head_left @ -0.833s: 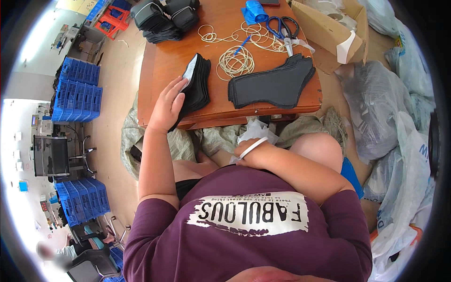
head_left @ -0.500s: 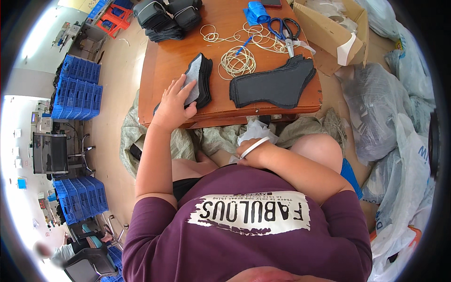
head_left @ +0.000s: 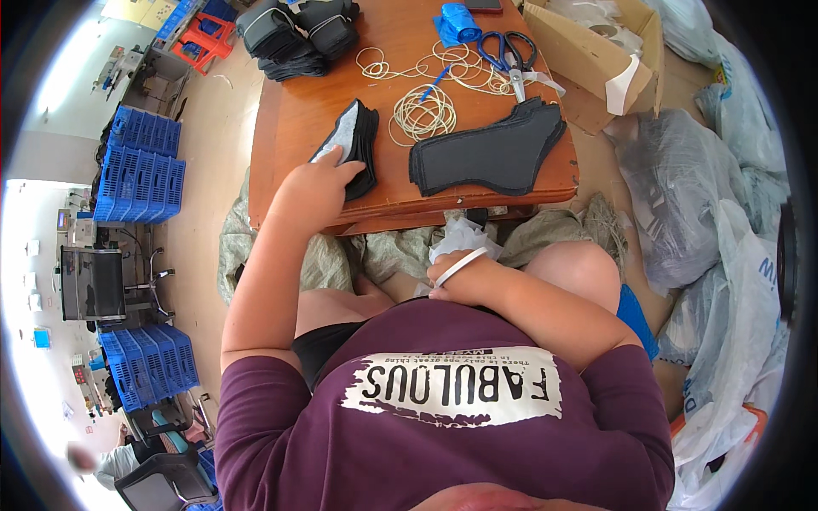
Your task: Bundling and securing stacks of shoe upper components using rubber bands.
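Note:
My left hand [head_left: 313,189] rests on the near-left part of a stack of dark cut fabric pieces [head_left: 365,145] with a grey top piece. A finger and the thumb show spread apart on the stack; the other fingers are mostly hidden. Low against my belly lies my right hand [head_left: 447,272], a white band [head_left: 461,266] round its wrist. Its fingers are largely out of sight, and crumpled white plastic [head_left: 464,237] is just beyond it. Right of the left-hand stack, a second stack of dark boot-shaped pieces [head_left: 486,152] lies flat on the wooden table [head_left: 394,189].
Behind the stacks lie coiled cream cord [head_left: 423,115], a blue pen [head_left: 434,83], scissors [head_left: 513,64] and a blue plastic roll [head_left: 457,24]. Tied dark bundles [head_left: 294,38] sit at the far left. A cardboard box [head_left: 588,60] and filled plastic bags [head_left: 673,196] stand at the right.
My left hand has drawn its spread fingers in over the grey top piece, and the elbow has swung slightly outward. My right hand stays in place. The view has shifted a little.

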